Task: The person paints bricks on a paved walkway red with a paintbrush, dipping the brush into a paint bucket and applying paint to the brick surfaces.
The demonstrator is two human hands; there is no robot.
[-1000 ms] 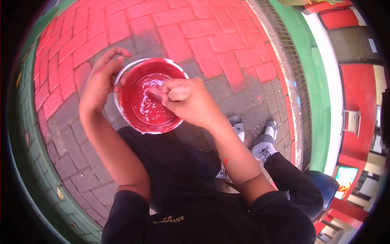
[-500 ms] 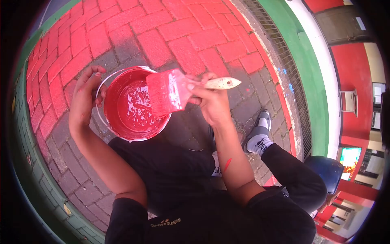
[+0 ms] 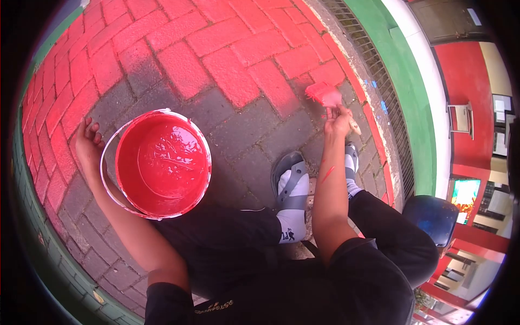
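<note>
My right hand (image 3: 338, 123) is closed round the pale handle of a wide paintbrush (image 3: 329, 96). The brush's red-coated bristles are over the paving stones by the edge of the red-painted area. A bucket of red paint (image 3: 162, 162), rim smeared white and red, sits at the left, in front of my knee. Its wire handle (image 3: 103, 165) swings out to the left and crosses my left forearm. Beyond that handle, my left hand (image 3: 89, 142) has loosely curled fingers, with nothing visible in them.
Red-painted pavers (image 3: 227, 65) spread across the far side; unpainted grey pavers (image 3: 244, 138) lie nearer. A metal drain grate (image 3: 374, 67) and a green strip (image 3: 411, 108) run along the right. My sandalled foot (image 3: 292, 187) rests on the pavers, and a dark blue stool-like object (image 3: 430, 222) stands right.
My right hand has carried the paintbrush from the bucket out to the paving at the right. The bucket is lower in view and tilted differently; my left hand has moved off its rim, leftward.
</note>
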